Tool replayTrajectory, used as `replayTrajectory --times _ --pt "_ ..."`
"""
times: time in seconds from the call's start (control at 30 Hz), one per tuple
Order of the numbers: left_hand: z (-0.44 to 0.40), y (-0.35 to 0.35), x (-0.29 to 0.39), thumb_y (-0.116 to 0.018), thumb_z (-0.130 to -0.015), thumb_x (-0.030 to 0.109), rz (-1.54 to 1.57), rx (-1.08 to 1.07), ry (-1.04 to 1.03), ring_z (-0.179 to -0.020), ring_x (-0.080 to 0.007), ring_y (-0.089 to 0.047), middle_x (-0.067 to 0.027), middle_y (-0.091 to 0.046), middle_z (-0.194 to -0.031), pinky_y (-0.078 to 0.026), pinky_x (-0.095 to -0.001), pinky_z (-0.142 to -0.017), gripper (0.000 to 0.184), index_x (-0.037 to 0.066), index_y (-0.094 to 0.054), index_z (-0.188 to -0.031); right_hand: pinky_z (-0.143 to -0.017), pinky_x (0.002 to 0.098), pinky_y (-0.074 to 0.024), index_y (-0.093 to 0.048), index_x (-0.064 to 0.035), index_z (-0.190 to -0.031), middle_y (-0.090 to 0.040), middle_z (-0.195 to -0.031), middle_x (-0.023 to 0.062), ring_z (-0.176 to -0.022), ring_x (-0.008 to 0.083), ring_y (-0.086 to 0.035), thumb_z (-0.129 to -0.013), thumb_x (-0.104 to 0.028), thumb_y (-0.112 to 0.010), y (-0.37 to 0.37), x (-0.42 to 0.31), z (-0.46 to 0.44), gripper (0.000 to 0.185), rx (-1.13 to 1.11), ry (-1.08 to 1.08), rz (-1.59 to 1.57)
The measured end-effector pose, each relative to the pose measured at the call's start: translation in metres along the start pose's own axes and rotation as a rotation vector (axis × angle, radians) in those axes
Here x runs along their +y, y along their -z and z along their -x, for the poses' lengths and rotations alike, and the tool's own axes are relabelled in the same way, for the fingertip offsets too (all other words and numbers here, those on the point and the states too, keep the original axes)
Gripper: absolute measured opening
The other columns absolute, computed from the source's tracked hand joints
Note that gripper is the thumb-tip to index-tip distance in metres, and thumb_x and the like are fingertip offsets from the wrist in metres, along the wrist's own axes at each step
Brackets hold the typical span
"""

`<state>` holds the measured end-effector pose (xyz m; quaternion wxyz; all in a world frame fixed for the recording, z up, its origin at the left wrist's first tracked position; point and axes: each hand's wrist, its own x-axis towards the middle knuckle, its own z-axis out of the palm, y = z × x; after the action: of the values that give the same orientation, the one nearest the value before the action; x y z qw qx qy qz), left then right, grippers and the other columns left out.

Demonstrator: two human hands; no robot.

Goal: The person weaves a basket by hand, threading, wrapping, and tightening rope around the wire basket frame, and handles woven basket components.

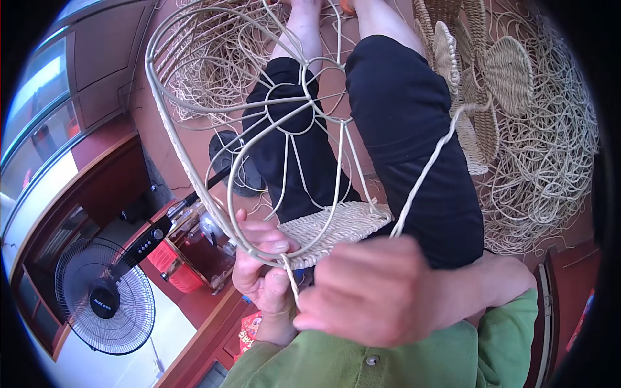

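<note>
A cream wire frame (278, 121) with rings and curved bars rests over my lap. Along its near side, a panel of woven straw cord (336, 225) fills part of the frame. My left hand (262, 265) grips the frame's near rim beside the woven edge, thumb and fingers closed round it. To its right, my right hand (369, 291) is closed and blurred by motion, pinching the twisted straw cord (292, 278) that comes off the rim. A longer length of the cord (427, 171) runs from behind this hand up over my right thigh.
Loose straw cord (543, 155) lies heaped on the floor at right, with another pile (207, 71) at upper left. Woven straw pieces (509, 74) stand near my right leg. A black fan (105, 297) and a red basket (178, 265) are at left.
</note>
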<state>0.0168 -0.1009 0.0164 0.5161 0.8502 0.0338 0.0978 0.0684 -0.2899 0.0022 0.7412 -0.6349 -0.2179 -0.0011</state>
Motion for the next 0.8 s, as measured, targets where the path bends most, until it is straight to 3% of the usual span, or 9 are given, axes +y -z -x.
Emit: replayTrajectory --times 0.1,0.27,0.43,0.5,0.53,0.7,0.73,0.77,0.8 --pt "0.001 -0.002 -0.001 -0.073 -0.082 0.039 -0.003 -0.009 -0.026 -0.085 -0.0251 -0.062 -0.0105 -0.068 -0.084 -0.018 -0.0538 -0.121 0.037 0.005 -0.071 -0.097 -0.044 0.0279 -0.0402 -0.060 -0.0067 -0.079 -0.044 -0.071 0.0005 -0.059 0.0122 -0.052 -0.076 -0.018 -0.079 -0.018 -0.013 0.018 0.022 -0.025 0.030 0.038" --pt "0.003 -0.006 -0.014 -0.069 -0.093 0.052 -0.126 -0.044 -0.284 -0.089 -0.0245 -0.060 -0.0123 -0.068 -0.084 -0.027 -0.0533 -0.113 0.053 0.003 -0.063 -0.114 -0.045 0.0272 -0.0355 -0.055 -0.0075 -0.072 -0.040 -0.070 -0.0003 -0.060 0.0118 -0.047 -0.076 -0.017 -0.075 -0.031 -0.015 0.026 0.023 -0.063 0.150 0.209" --pt "0.007 -0.016 -0.016 -0.059 -0.102 0.042 -0.115 0.024 -0.321 -0.095 -0.0265 -0.059 -0.0165 -0.069 -0.097 -0.034 -0.0524 -0.104 0.041 0.002 -0.063 -0.112 -0.047 0.0278 -0.0301 -0.053 -0.0088 -0.067 -0.038 -0.069 0.0005 -0.058 0.0134 -0.042 -0.076 -0.017 -0.071 -0.028 -0.020 0.026 0.022 -0.148 0.264 0.434" --pt "0.006 -0.015 -0.012 -0.055 -0.104 0.039 -0.144 0.014 -0.329 -0.095 -0.0268 -0.059 -0.0169 -0.069 -0.097 -0.035 -0.0523 -0.102 0.038 0.003 -0.064 -0.111 -0.050 0.0285 -0.0360 -0.058 -0.0077 -0.072 -0.043 -0.071 0.0014 -0.062 0.0142 -0.047 -0.080 -0.020 -0.069 -0.027 -0.024 0.026 0.019 -0.185 0.277 0.398" --pt "0.005 -0.018 -0.008 -0.053 -0.105 0.034 -0.102 0.024 -0.288 -0.093 -0.0271 -0.060 -0.0159 -0.070 -0.094 -0.033 -0.0532 -0.107 0.033 0.003 -0.064 -0.108 -0.051 0.0289 -0.0389 -0.060 -0.0072 -0.075 -0.046 -0.073 0.0018 -0.064 0.0146 -0.050 -0.082 -0.021 -0.068 -0.027 -0.025 0.026 0.018 -0.202 0.281 0.379" --pt "0.011 -0.015 -0.013 -0.057 -0.101 0.030 -0.127 0.055 -0.267 -0.097 -0.0274 -0.062 -0.0134 -0.070 -0.093 -0.025 -0.0549 -0.116 0.027 0.004 -0.065 -0.100 -0.067 0.0357 -0.0531 -0.067 -0.0025 -0.098 -0.067 -0.096 0.0096 -0.085 0.0240 -0.066 -0.084 -0.010 -0.071 -0.009 0.008 0.003 0.017 0.175 0.133 0.253" --pt "0.014 -0.009 -0.016 -0.058 -0.101 0.028 -0.110 0.020 -0.264 -0.106 -0.0283 -0.061 -0.0146 -0.070 -0.102 -0.024 -0.0552 -0.119 0.027 0.003 -0.067 -0.102 -0.070 0.0376 -0.0542 -0.067 -0.0010 -0.098 -0.068 -0.098 0.0105 -0.086 0.0266 -0.067 -0.081 -0.003 -0.076 -0.007 0.014 -0.001 0.019 0.157 0.093 0.212" --pt "0.015 -0.005 -0.019 -0.060 -0.101 0.027 -0.092 -0.018 -0.264 -0.115 -0.0291 -0.060 -0.0158 -0.069 -0.111 -0.023 -0.0555 -0.122 0.026 0.002 -0.068 -0.103 -0.071 0.0376 -0.0546 -0.067 -0.0005 -0.100 -0.067 -0.099 0.0103 -0.087 0.0265 -0.067 -0.081 -0.004 -0.075 -0.009 0.018 0.000 0.020 0.125 0.105 0.170" --pt "0.016 -0.005 -0.020 -0.060 -0.101 0.027 -0.067 -0.019 -0.254 -0.115 -0.0288 -0.060 -0.0161 -0.069 -0.112 -0.025 -0.0543 -0.121 0.027 0.001 -0.068 -0.104 -0.073 0.0375 -0.0551 -0.067 -0.0001 -0.102 -0.066 -0.099 0.0101 -0.087 0.0264 -0.066 -0.082 -0.004 -0.074 -0.014 0.022 0.003 0.021 0.092 0.116 0.127"
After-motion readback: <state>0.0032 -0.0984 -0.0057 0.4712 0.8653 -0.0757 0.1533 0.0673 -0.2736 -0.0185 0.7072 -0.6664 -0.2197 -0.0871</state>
